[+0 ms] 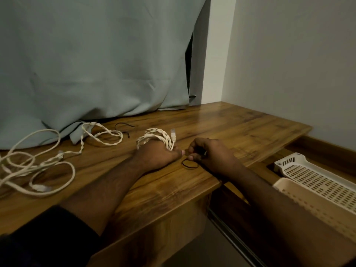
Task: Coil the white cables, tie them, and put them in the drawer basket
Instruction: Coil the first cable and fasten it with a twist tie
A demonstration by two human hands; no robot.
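A coiled white cable (154, 137) is wound in several loops and sits in the left hand (159, 155), whose fingers are curled round the bundle, grasping it just above the wooden counter (231, 124). One clear plug end (173, 134) sticks up from the right side of the coil. The left hand's thumb points right, toward the right hand (210, 155), which lies close beside it on the counter. The right hand's thumb and forefinger pinch a thin dark tie (189, 163), whose loop lies on the wood below the two thumbs.

To the left, more loose white cable (34, 166) sprawls over the counter in open loops, with a plug end (60, 153) in the middle of the tangle and another near the front edge. A twisted stretch of cable (104, 133) runs back toward the curtain. Beyond the coil, another thin dark tie (123, 126) lies on the wood, well apart from the hands.

A pale grey-green curtain (92, 60) hangs behind the counter, its hem bunched on the surface. To the right, below counter level, a white perforated basket (308, 176) sits in an open drawer (227, 197), with a beige tray (300, 201) just beside it toward the viewer. A plain white wall (298, 64) rises behind. A dark sleeve (48, 232) covers the left upper arm.
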